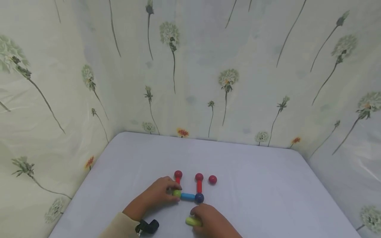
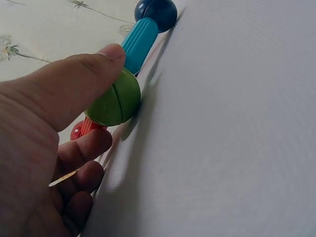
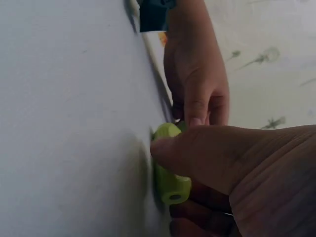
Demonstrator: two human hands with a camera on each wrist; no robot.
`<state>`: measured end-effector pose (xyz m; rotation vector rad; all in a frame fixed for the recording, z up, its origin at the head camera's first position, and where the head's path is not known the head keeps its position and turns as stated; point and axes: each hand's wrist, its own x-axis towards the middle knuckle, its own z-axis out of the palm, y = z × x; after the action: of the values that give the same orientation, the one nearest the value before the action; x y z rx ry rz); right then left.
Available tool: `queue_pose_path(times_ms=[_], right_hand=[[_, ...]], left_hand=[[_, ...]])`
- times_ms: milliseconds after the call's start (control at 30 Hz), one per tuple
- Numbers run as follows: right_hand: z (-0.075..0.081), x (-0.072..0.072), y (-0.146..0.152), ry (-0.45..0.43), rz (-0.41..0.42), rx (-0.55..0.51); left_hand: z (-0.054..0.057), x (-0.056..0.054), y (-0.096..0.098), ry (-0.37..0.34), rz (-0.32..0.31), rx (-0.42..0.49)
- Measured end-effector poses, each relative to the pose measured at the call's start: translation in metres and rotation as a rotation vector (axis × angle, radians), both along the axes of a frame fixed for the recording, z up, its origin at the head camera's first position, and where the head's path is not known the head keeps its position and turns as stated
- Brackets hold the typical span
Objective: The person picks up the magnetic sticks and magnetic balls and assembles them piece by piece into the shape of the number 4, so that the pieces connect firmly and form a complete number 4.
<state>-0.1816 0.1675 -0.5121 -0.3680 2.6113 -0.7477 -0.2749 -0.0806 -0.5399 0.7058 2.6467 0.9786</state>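
My left hand (image 1: pixel 163 191) holds a green ball (image 2: pixel 114 101) between thumb and fingers. A blue rod (image 1: pixel 188 196) joins that ball to a dark blue ball (image 1: pixel 199 198). From the dark blue ball a red rod (image 1: pixel 199 186) runs to a red ball (image 1: pixel 199 177). Another red rod (image 1: pixel 177 180), topped by a red ball (image 1: pixel 178 174), extends from beside the green ball, partly behind my left fingers. Nearer the front, my right hand (image 1: pixel 212 218) pinches a yellow-green rod (image 3: pixel 170 170) close over the table, its end hole showing in the right wrist view.
A loose red ball (image 1: pixel 212 179) lies right of the joined pieces on the white table (image 1: pixel 268 191). Flower-patterned sheeting (image 1: pixel 196 66) stands behind and at both sides. A black device (image 1: pixel 148 227) is at my left wrist.
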Motion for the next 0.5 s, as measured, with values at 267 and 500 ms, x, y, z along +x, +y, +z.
queue_pose_path(times_ms=[267, 500], right_hand=[[-0.008, 0.003, 0.0, 0.016, -0.012, 0.019], [-0.013, 0.006, 0.004, 0.04, -0.167, -0.039]], left_hand=[[0.003, 0.003, 0.001, -0.004, 0.004, -0.005], [0.005, 0.004, 0.001, 0.006, 0.001, 0.002]])
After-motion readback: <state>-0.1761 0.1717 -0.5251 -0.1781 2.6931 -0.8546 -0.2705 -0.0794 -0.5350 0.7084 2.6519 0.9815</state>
